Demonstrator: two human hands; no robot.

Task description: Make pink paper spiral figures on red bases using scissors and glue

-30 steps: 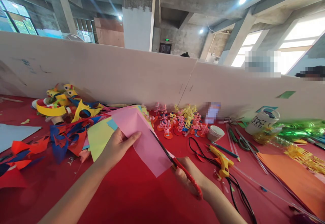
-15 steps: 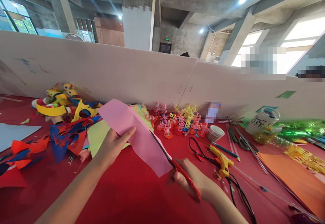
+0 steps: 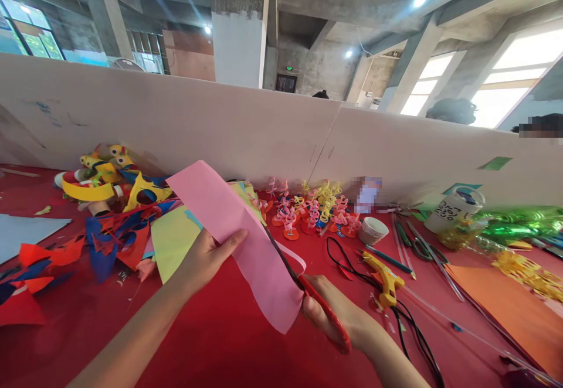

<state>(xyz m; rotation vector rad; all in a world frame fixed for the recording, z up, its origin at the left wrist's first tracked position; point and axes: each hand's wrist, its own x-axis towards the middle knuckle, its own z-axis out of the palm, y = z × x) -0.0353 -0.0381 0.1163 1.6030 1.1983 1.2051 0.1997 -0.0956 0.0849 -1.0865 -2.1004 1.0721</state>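
My left hand [image 3: 203,257] pinches a pink sheet of paper [image 3: 240,241] and holds it up, tilted, above the red table [image 3: 229,341]. My right hand [image 3: 335,316] grips red-handled scissors [image 3: 308,291]. Their dark blades run along the sheet's right edge, where a thin pink strip [image 3: 294,254] curls away from the paper.
A heap of coloured paper scraps [image 3: 109,230] and a yellow-green sheet [image 3: 173,237] lie to the left. Small curled paper figures [image 3: 312,212] stand at the back. A yellow glue gun [image 3: 385,276] with black cord, green scissors [image 3: 416,241], a paper cup [image 3: 373,230] and orange sheets [image 3: 510,306] lie right.
The pink sheet has been lifted and tilted more upright. The scissors have moved further along its right edge, and a thin strip now curls off it.
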